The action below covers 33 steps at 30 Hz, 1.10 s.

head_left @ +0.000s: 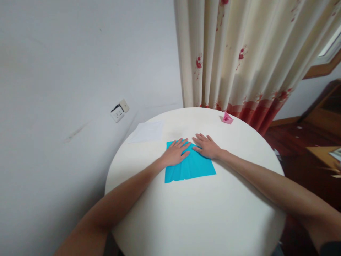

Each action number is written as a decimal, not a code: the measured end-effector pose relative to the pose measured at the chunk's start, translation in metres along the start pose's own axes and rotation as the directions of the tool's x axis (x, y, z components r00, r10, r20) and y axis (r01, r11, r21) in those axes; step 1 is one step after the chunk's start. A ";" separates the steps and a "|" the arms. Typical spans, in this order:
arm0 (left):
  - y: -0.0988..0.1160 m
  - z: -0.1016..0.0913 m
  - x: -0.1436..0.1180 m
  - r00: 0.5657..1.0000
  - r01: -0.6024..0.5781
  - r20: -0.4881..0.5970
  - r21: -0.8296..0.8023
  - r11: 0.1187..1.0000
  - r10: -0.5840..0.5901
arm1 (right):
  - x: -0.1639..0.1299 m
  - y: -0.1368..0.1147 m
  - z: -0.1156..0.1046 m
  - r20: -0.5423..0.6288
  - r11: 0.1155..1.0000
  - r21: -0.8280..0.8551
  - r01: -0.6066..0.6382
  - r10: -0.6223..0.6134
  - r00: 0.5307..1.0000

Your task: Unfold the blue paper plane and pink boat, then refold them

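Observation:
A blue sheet of paper [195, 167] lies flat on the round white table [199, 213]. My left hand [176, 153] rests palm down on its far left part, fingers spread and pointing away from me. My right hand [207, 145] lies palm down at the sheet's far edge, fingers spread toward the left, its fingertips close to those of the left hand. Both hands press on the paper and grip nothing.
A white sheet of paper [147, 131] lies at the table's far left edge. A small pink folded paper figure [227, 118] sits at the far edge by the flowered curtain [247, 57]. A wall socket [119, 111] is on the left wall; wooden furniture [323, 117] stands at right.

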State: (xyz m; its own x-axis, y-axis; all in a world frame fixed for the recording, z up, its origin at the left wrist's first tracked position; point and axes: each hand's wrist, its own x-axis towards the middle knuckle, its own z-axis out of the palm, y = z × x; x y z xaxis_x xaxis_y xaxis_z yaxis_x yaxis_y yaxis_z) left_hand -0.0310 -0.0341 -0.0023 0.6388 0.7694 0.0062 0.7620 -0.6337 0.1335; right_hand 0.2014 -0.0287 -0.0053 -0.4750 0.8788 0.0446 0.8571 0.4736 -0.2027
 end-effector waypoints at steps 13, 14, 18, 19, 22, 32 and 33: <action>0.000 0.002 -0.001 0.995 0.096 -0.029 0.011 0.995 -0.095 | 0.000 0.004 0.002 -0.046 0.995 -0.019 -0.097 0.096 0.994; 0.000 0.002 -0.001 0.995 0.097 -0.029 0.011 0.995 -0.097 | 0.000 0.005 0.003 -0.050 0.994 -0.020 -0.112 0.111 0.993; 0.000 0.002 -0.001 0.995 0.101 -0.025 0.008 0.995 -0.101 | -0.001 0.006 0.002 -0.063 0.993 -0.030 -0.118 0.116 0.991; 0.000 0.002 -0.001 0.995 0.102 -0.023 0.007 0.995 -0.102 | -0.001 0.007 0.002 -0.067 0.993 -0.032 -0.116 0.114 0.991; 0.000 0.003 -0.001 0.994 0.103 -0.024 0.007 0.995 -0.103 | 0.000 0.008 -0.001 -0.082 0.992 -0.025 -0.122 0.119 0.989; -0.001 0.003 -0.002 0.995 0.091 -0.031 0.005 0.996 -0.091 | 0.004 0.028 -0.014 0.068 0.980 0.191 -0.050 0.038 0.997; -0.001 0.003 -0.002 0.995 0.093 -0.032 0.005 0.996 -0.093 | 0.003 0.028 -0.014 0.074 0.981 0.191 -0.043 0.029 0.997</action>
State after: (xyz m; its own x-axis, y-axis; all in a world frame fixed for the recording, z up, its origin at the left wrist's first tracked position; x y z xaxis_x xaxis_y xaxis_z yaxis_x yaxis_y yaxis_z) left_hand -0.0322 -0.0351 -0.0051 0.5614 0.8272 0.0252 0.8188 -0.5596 0.1281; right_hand 0.2266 -0.0117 0.0028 -0.4634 0.8855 -0.0341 0.8227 0.4157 -0.3878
